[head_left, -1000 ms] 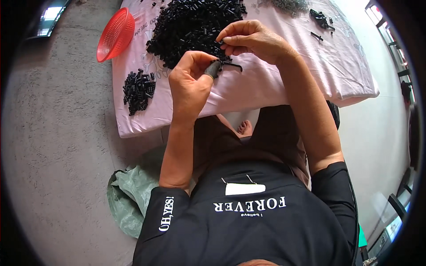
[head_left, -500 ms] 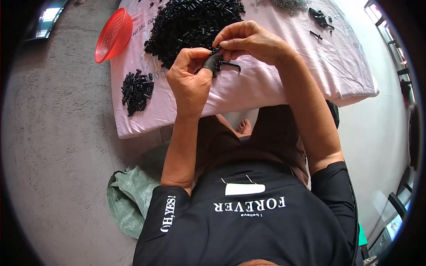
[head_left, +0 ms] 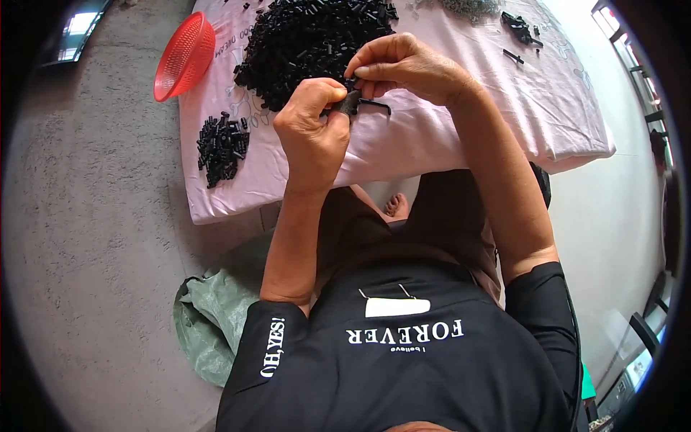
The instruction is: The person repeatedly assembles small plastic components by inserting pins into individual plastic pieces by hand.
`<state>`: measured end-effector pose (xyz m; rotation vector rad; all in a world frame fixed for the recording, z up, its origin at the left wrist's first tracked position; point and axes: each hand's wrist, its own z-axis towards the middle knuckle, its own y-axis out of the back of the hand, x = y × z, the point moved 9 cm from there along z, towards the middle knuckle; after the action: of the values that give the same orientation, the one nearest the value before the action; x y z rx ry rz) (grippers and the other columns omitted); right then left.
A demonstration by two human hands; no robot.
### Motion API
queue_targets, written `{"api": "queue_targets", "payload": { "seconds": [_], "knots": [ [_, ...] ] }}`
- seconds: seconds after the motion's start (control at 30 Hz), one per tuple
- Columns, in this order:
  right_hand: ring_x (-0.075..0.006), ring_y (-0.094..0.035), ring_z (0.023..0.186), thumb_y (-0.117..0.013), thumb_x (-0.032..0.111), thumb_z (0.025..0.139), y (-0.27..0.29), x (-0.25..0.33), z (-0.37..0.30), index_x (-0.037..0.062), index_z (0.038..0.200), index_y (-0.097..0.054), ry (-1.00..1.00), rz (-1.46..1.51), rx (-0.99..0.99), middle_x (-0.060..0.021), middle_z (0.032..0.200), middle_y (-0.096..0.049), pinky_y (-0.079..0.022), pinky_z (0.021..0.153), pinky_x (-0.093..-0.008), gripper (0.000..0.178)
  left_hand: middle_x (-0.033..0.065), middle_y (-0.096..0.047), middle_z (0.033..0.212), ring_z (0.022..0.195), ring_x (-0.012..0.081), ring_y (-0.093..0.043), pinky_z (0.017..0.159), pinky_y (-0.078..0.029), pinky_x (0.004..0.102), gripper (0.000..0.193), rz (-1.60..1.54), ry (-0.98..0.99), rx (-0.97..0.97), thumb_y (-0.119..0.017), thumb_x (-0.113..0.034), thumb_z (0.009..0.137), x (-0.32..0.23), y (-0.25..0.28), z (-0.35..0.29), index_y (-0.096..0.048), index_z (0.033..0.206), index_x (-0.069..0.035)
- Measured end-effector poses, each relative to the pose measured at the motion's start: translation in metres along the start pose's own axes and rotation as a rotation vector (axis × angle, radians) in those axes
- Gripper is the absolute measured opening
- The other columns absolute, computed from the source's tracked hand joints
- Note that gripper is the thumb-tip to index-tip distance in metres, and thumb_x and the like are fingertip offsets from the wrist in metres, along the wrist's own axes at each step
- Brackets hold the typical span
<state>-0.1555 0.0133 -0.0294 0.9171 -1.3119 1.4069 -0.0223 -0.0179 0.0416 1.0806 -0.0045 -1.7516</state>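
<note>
My left hand (head_left: 313,137) is closed, with fingers and thumb pinched around a small black part with a thin bent rod (head_left: 376,106) sticking out to the right. A dark grey covering or piece (head_left: 348,103) sits at the left thumb's tip; I cannot tell whether it is worn or held. My right hand (head_left: 407,68) reaches in from the right, its thumb and forefinger pinched at the upper end of the same black part. The fingers hide most of that part. Both hands are over the near edge of a large heap of small black tubular pieces (head_left: 309,43).
The pink cloth-covered table (head_left: 432,144) bears a smaller pile of black pieces (head_left: 222,150) at left and a red perforated basket (head_left: 186,57) at its left edge. Far right are black rod-like parts (head_left: 520,29) and clear small pieces (head_left: 468,9). A green plastic sack (head_left: 209,324) lies on the floor.
My left hand has shifted slightly right, its thumb and the dark grey piece now closer to my right fingertips. My right hand has barely moved.
</note>
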Motion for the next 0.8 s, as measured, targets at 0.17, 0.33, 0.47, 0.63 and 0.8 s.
{"api": "queue_targets", "payload": {
  "seconds": [0.17,0.33,0.47,0.63,0.8],
  "knots": [
    [-0.0086,-0.067,0.077,-0.064,0.014,0.094,0.0,-0.002,0.001,0.0009,0.107,-0.069,0.011,-0.05,-0.013,-0.0041,0.087,-0.07,-0.056,0.074,-0.022,0.019,0.0115,-0.065,0.084,0.073,0.0191,-0.064,0.068,-0.052,0.028,0.023,0.069,-0.011,0.022,-0.056,0.016,0.065,-0.002,-0.001,0.001,-0.06,0.082,0.002],
    [-0.0094,-0.068,0.077,-0.065,0.016,0.094,0.0,-0.002,0.002,0.0006,0.106,-0.07,0.031,-0.078,-0.004,-0.0052,0.088,-0.07,-0.057,0.074,-0.0232,0.02,0.0114,-0.065,0.083,0.072,0.0194,-0.064,0.069,-0.052,0.028,0.022,0.071,0.018,0.058,-0.056,0.017,0.065,-0.001,-0.003,0.003,-0.059,0.082,0.002],
    [-0.009,-0.067,0.076,-0.065,0.014,0.094,-0.003,-0.001,0.002,0.0005,0.105,-0.07,0.021,-0.1,0.015,-0.0047,0.087,-0.07,-0.057,0.073,-0.0231,0.019,0.0111,-0.064,0.082,0.07,0.0187,-0.063,0.068,-0.052,0.0279,0.022,0.067,0.014,0.084,-0.055,0.017,0.065,-0.004,-0.003,0.004,-0.058,0.082,0.003],
    [-0.0063,-0.064,0.073,-0.062,0.011,0.094,-0.007,0.006,-0.003,0.002,0.103,-0.07,0.027,-0.156,0.017,-0.0013,0.083,-0.068,-0.055,0.07,-0.022,0.014,0.0106,-0.062,0.079,0.067,0.0179,-0.06,0.065,-0.05,0.0275,0.023,0.071,0.016,0.154,-0.052,0.017,0.064,-0.013,-0.004,0.009,-0.058,0.082,0.003],
    [-0.0062,-0.064,0.072,-0.062,0.008,0.093,-0.009,0.009,-0.002,0.0014,0.101,-0.07,0.071,-0.2,0.023,-0.0014,0.082,-0.068,-0.054,0.068,-0.0219,0.013,0.0104,-0.059,0.075,0.065,0.0171,-0.058,0.063,-0.048,0.0272,0.022,0.106,0.04,0.199,-0.052,0.016,0.065,-0.015,-0.004,0.011,-0.057,0.082,0.003]
  ]
}}
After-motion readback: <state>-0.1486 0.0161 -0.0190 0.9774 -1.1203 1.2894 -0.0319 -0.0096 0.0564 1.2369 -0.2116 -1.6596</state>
